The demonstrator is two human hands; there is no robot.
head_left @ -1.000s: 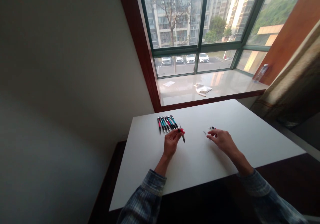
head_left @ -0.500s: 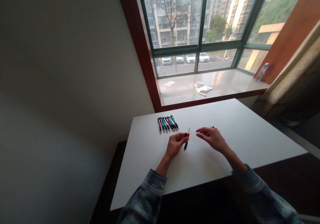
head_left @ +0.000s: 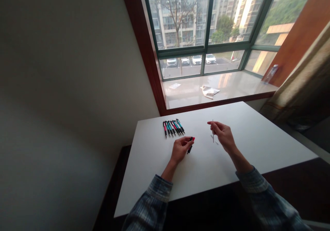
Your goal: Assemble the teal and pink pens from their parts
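Between the thumb and fingers of my left hand (head_left: 180,149) are pen parts, a red and black pen barrel (head_left: 190,149) tilted over the white table. My right hand (head_left: 223,134) pinches a thin, pale pen refill (head_left: 213,136), held nearly upright to the right of the barrel. Just beside the refill's lower end, a small pale sliver (head_left: 217,143) shows on the tabletop; I cannot make out what it is. Beyond my left hand lies a row of several pens (head_left: 173,128) with red, teal and white barrels, side by side, tips toward me.
The white table (head_left: 149,176) meets a wall on the left and a window sill (head_left: 185,98) at the back. On the sill lie a crumpled wrapper (head_left: 209,91) and a flat white piece (head_left: 174,86). A clear bottle (head_left: 270,74) stands at its right end, near a curtain (head_left: 304,62).
My right hand has closed from an open pose and now holds a refill upright. The thin rod no longer sticks up from the pen in my left hand, which has barely moved.
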